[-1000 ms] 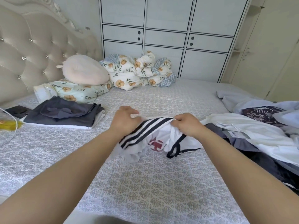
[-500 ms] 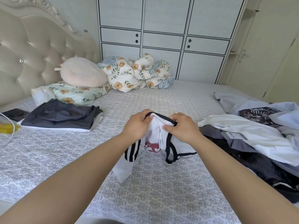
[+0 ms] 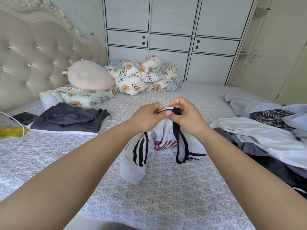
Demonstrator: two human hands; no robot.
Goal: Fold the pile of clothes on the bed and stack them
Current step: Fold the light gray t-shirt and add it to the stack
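Over the middle of the bed (image 3: 166, 201), the person holds up a white shirt with black stripes (image 3: 141, 156) by its top edge, both hands close together and nearly touching. The left hand (image 3: 147, 117) pinches the cloth between its thumb and curled fingers, and the right hand (image 3: 186, 117) pinches the black-trimmed edge just beside it, with its fingers bent over the band. The shirt hangs down from the two hands in loose folds, its lower part resting on the patterned bedcover; a red print shows on the front between a striped sleeve and a black-edged loop of trim. Toward the left edge of the bed lies a folded stack of dark grey clothes (image 3: 69, 118) over a white layer, flat and well apart from the shirt. Along the right edge spreads the unfolded pile of clothes (image 3: 265, 135), white, pale blue and dark pieces tumbled together, one with a label showing. Near the head of the bed, a pale pink plush cushion (image 3: 90, 77) sits on a floral pillow (image 3: 79, 98), and a bunched floral quilt (image 3: 142, 77) lies by the far edge in front of a white wardrobe (image 3: 174, 30). A tufted headboard (image 3: 33, 63) rises at the left.
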